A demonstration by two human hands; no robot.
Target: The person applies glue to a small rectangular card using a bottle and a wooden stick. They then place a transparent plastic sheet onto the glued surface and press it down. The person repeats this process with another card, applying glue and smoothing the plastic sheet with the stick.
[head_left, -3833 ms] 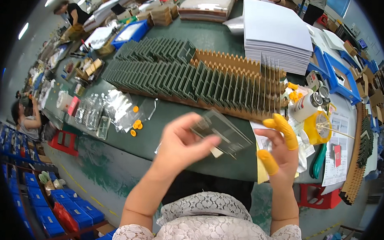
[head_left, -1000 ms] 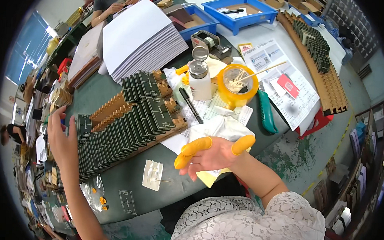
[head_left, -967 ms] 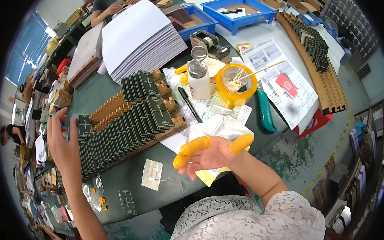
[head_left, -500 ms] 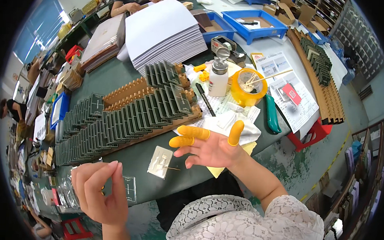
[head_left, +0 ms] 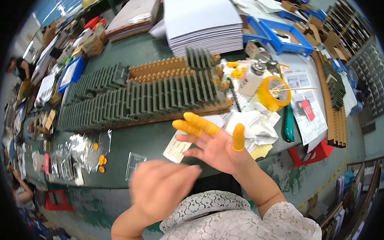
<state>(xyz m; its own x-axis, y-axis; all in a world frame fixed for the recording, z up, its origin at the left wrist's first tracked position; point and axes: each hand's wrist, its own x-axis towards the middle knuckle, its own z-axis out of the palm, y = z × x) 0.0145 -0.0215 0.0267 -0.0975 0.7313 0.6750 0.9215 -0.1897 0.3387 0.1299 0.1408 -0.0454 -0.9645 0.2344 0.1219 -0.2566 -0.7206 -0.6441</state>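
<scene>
My right hand (head_left: pixel 218 148) is held palm up above the table's front edge, open and holding nothing. Yellow finger cots (head_left: pixel 201 123) cover its thumb and two of its fingers. My left hand (head_left: pixel 162 188) is lower and to the left, bare and smeared by motion, so its fingers cannot be read. Between and behind the hands lies a small pale card (head_left: pixel 175 148), partly hidden by my right hand. A dark green panel with white outlines (head_left: pixel 134 165) lies flat just beyond my left hand. Several loose yellow finger cots (head_left: pixel 101 160) lie farther left, beside clear plastic bags (head_left: pixel 81 148).
Notched brown racks (head_left: pixel 160 72) hold rows of upright dark green panels. Behind stands a tall paper stack (head_left: pixel 204 19). To the right are a white pump bottle (head_left: pixel 251 79), a yellow tape roll (head_left: pixel 272 99) with cotton swabs, a green cutter (head_left: pixel 288 123) and crumpled white cloth (head_left: pixel 253 124).
My left hand has moved right, toward my right hand. The view has shifted, showing more of the table's left side with the loose finger cots. My right hand stays open.
</scene>
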